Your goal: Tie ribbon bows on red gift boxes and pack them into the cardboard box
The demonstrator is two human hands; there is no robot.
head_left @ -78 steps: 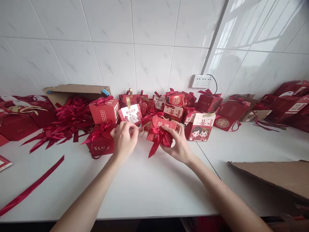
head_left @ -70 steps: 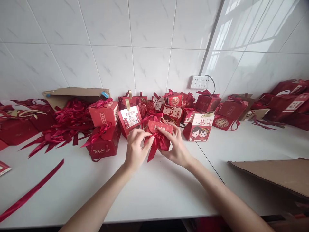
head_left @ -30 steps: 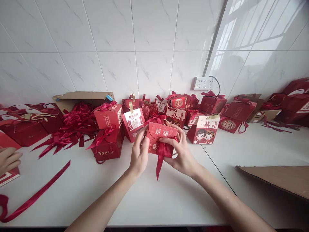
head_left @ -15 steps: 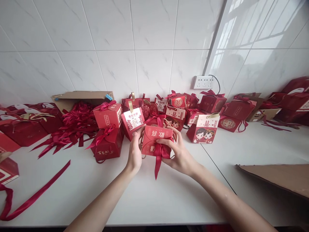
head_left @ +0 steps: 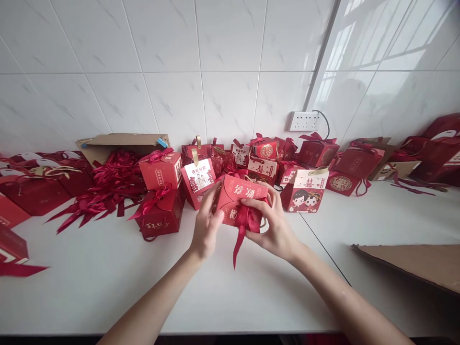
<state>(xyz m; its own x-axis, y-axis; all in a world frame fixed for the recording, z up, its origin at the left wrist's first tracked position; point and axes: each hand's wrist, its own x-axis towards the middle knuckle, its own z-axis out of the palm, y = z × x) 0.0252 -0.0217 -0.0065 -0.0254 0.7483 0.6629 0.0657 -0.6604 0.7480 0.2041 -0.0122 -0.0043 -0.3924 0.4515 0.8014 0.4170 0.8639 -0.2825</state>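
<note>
A red gift box with pale lettering is held tilted above the white table. Around its left side wrap the fingers of my left hand, the thumb on its front. My right hand grips the right side, fingers over the tied red ribbon, whose tail hangs below the box. Twisted cord shows at both sides of the box. Close behind stand a white-and-red box with a gold loop and, to the right, a box with two cartoon faces.
Two stacked red boxes stand left of my hands. A heap of red ribbons spills from a cardboard box. More red boxes line the wall below a socket strip. A cardboard sheet lies at right.
The held box has moved slightly right and turned, with both hands still on it. At the far left, the long loose ribbon has drawn away toward the frame's edge.
</note>
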